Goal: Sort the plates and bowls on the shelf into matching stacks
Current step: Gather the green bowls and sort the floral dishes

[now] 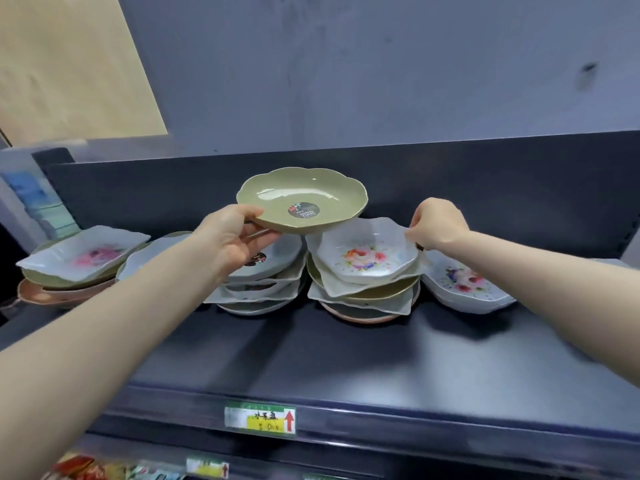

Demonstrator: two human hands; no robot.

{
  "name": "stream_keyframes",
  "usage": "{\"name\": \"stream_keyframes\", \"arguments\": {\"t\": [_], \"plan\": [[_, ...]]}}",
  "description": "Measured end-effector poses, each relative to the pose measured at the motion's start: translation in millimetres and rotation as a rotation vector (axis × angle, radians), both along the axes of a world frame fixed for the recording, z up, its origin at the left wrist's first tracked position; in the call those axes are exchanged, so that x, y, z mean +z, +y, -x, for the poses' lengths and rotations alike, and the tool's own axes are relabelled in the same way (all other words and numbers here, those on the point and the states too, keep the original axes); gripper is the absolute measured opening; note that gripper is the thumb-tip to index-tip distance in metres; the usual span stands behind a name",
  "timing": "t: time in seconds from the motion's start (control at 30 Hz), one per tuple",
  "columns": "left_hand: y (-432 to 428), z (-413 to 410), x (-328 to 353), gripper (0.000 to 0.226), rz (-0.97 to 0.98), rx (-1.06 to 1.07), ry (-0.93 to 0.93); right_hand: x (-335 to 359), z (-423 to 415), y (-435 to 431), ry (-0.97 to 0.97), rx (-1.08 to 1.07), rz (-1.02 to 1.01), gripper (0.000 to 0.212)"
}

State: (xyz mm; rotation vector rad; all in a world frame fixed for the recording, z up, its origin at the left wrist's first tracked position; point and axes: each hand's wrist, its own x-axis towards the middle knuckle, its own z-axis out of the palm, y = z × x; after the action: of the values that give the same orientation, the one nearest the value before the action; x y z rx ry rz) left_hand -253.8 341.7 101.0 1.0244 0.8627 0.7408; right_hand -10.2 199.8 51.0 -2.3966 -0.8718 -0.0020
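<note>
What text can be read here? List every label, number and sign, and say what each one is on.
Round dark sticker in the green bowl: white print, too blurred to read.
Sticker on the pale dish below the left hand: unreadable.
Price tag on the shelf edge: handwritten characters and digits, illegible; a red up arrow.
Lower shelf tag: blurred.

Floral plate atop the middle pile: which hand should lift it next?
Right. The right hand is already pinching the floral plate at its rim, while the left hand is occupied holding the green bowl aloft.
</note>
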Motion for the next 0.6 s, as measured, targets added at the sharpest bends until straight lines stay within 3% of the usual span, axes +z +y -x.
{"name": "stream_keyframes", "arguments": {"t": [0.2, 0.37, 0.6], "plan": [[19, -15, 5, 0.024, -0.003, -0.115, -0.002, 23, -17, -38, 0.159, -0.239, -0.242, 0.016], [16, -34, -1, 0.024, 0.019, -0.227, -0.014, 2, -54, -102, 0.355, -0.508, -0.343, 0.027], [6, -50, -10, 0.01, 0.056, -0.304, -0.034, -28, -73, -130, 0.327, -0.611, -0.173, 0.023]]}}
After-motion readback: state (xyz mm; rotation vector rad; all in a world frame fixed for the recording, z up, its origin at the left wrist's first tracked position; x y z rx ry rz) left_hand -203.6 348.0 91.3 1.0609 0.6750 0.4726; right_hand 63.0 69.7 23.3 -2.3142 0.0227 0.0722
